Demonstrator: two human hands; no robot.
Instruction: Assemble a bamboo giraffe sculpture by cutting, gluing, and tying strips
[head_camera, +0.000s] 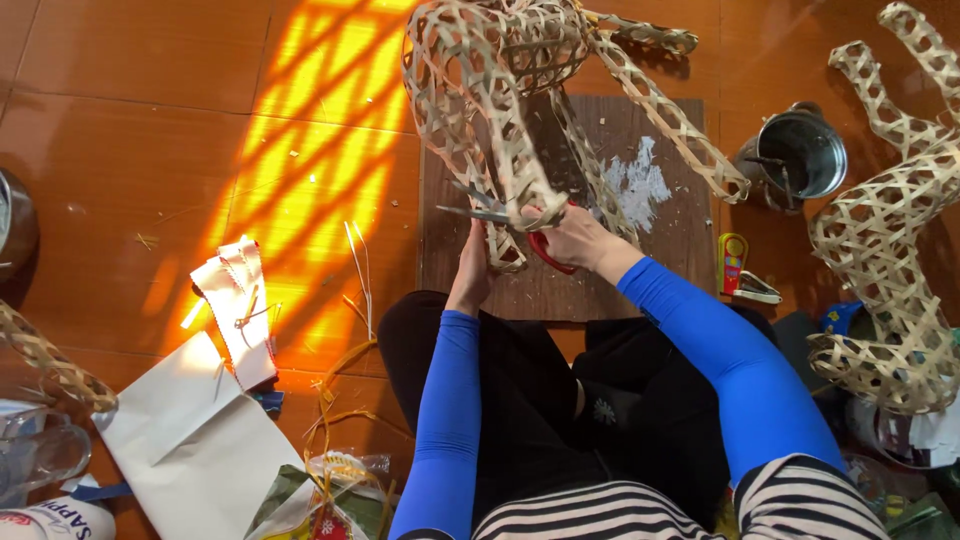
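A woven bamboo-strip frame (500, 80) shaped like an animal stands over a brown board (650, 260) on the floor. My left hand (473, 262) grips one lower leg of the frame (505, 240). My right hand (572, 238) holds red-handled scissors (500, 214), the blades open and pointing left at that leg. Both arms wear blue sleeves. I sit with black-trousered legs folded below the board.
A second woven frame (890, 220) lies at the right beside a metal pot (800, 150). A yellow and red tool (732, 262) lies right of the board. White paper sheets (190, 430), paper strips (235, 300) and bamboo offcuts lie at the left on the orange tiled floor.
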